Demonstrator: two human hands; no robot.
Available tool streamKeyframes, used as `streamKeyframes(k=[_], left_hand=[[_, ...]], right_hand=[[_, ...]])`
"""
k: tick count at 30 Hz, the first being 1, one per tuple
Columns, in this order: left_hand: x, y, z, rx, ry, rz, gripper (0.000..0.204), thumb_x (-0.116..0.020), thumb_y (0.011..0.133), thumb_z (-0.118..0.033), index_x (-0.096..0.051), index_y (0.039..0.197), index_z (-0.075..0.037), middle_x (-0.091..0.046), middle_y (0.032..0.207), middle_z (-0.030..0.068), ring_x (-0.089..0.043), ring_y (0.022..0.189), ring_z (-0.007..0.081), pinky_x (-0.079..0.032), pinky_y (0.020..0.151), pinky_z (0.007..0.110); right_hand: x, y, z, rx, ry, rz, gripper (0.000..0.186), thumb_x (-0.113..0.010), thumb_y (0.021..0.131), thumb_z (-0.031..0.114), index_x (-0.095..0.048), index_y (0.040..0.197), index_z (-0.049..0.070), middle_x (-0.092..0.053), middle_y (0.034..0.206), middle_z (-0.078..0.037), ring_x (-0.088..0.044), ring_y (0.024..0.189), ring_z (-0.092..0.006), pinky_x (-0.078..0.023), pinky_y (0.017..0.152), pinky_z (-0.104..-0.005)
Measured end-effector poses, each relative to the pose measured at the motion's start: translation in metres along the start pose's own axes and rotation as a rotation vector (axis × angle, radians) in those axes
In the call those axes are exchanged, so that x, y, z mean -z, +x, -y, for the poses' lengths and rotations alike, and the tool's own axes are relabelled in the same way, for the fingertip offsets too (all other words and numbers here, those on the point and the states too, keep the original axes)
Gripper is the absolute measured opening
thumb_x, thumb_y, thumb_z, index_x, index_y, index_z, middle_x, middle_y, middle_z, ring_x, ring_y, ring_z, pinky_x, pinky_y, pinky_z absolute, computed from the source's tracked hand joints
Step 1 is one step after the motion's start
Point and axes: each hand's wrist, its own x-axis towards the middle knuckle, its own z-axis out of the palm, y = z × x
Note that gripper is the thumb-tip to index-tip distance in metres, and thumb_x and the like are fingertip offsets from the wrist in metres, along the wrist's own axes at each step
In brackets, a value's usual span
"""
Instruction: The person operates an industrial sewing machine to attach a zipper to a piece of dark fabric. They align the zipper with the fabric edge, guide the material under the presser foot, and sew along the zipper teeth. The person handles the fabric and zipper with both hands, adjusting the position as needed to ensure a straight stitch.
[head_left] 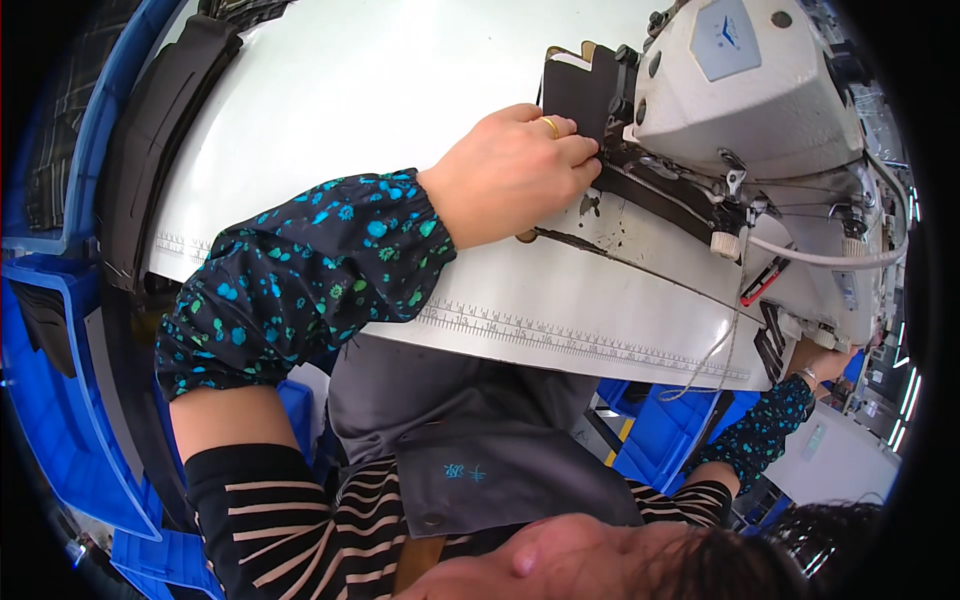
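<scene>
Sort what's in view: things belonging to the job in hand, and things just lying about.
Apparently in use:
- white-bodied sewing machine, with the right hand near its far right side
- flat dark fabric piece by the left hand

Apparently lying about:
- slim red-and-black object
- long dark folded fabric
- blue plastic bin

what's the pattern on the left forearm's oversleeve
The oversleeve is near-black with bright blue and green blotches, clearest in the head view.
</scene>
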Motion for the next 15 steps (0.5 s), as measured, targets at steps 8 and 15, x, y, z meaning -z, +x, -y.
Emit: streamKeyframes(k=[8, 15], left_hand=[[-0.001, -0.003, -0.002, 0.015, 0.019, -0.020, 0.045, -0.072, 0.086, -0.017, -0.072, 0.130, -0.011, -0.069, 0.138, 0.0026, -0.064, 0.131, 0.0225, -0.052, 0.109, 0.036], [-0.007, 0.003, 0.002, -0.056, -0.027, -0.132, 0.037, -0.068, 0.090, -0.015, -0.073, 0.126, -0.011, -0.071, 0.131, 0.0030, -0.067, 0.125, 0.0224, -0.053, 0.107, 0.038]], right_hand=[[-0.034, -0.045, 0.101, -0.529, 1.017, -0.025, 0.041, -0.045, 0.107, 0.023, -0.060, 0.137, 0.000, -0.067, 0.132, -0.019, -0.070, 0.111, -0.0361, -0.062, 0.092, -0.0537], [0.016, -0.027, 0.032, -0.016, 0.163, -0.206, 0.039, -0.051, 0.109, 0.028, -0.062, 0.128, -0.004, -0.070, 0.124, -0.020, -0.072, 0.106, -0.0338, -0.062, 0.089, -0.0484]])
